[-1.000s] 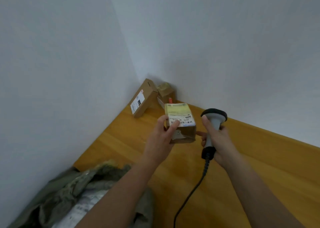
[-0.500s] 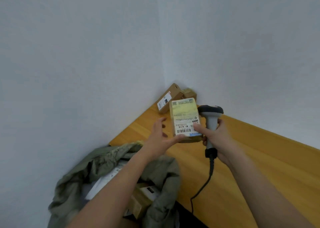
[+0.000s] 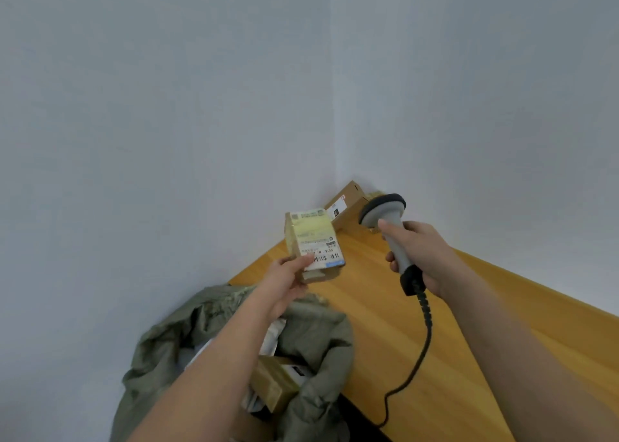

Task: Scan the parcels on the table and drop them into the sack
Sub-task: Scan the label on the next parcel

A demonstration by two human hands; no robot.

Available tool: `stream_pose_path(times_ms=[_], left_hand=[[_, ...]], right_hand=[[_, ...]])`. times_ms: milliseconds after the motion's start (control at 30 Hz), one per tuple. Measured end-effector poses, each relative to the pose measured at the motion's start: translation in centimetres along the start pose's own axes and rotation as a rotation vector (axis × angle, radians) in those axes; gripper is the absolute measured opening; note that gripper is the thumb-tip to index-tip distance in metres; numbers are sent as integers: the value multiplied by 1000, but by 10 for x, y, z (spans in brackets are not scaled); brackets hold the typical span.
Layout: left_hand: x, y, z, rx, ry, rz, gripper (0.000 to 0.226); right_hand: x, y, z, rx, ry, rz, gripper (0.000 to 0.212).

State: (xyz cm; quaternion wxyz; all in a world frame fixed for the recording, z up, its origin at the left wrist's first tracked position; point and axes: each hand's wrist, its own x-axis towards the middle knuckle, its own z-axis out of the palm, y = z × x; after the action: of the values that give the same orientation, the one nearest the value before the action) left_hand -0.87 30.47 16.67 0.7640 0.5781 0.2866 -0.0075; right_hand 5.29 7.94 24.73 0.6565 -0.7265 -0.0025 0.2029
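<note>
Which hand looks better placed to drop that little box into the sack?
Left. The left hand already grips the parcel just above the open sack; the right hand holds the scanner.

parcels on table: 2 (image 3: 345,207) (image 3: 374,196) | parcel held: 1 (image 3: 313,242) | scanner: 1 (image 3: 385,220) | sack: 1 (image 3: 315,337) | hands: 2 (image 3: 284,282) (image 3: 425,257)

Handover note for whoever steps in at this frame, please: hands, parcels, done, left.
Left hand grips the labelled parcel, above the table edge near the sack.
Right hand holds the scanner.
Done: the sack already holds at least one box.
Left: drop this parcel in; whether it was scanned cannot be told. Then handle the long box in the table's corner.
</note>
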Motion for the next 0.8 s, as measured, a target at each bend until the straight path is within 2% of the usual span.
stream_pose_path(times_ms=[133, 200, 267, 400, 500, 633, 733, 800], left_hand=[[-5, 13, 12, 164, 23, 66, 55], [-9, 22, 24, 214, 8, 122, 67], [-15, 33, 38, 265, -39, 161, 74], [-19, 47, 66, 320, -136, 203, 70], [-16, 49, 77, 395, -176, 219, 66], [-14, 42, 84, 462, -195, 228, 57], [-13, 35, 86, 415, -184, 213, 57], [-13, 32, 88, 328, -147, 206, 66]], right_hand=[[1, -8, -22, -35, -13, -132, 54], [3, -8, -33, -80, -12, -151, 64], [6, -5, -42, -125, -54, -122, 73], [8, 6, -51, -171, -219, -17, 92], [14, 19, -56, -245, -288, 36, 91], [19, 35, -64, -296, -297, 81, 88], [22, 42, -65, -276, -295, 93, 85], [24, 44, -66, -228, -275, 111, 75]])
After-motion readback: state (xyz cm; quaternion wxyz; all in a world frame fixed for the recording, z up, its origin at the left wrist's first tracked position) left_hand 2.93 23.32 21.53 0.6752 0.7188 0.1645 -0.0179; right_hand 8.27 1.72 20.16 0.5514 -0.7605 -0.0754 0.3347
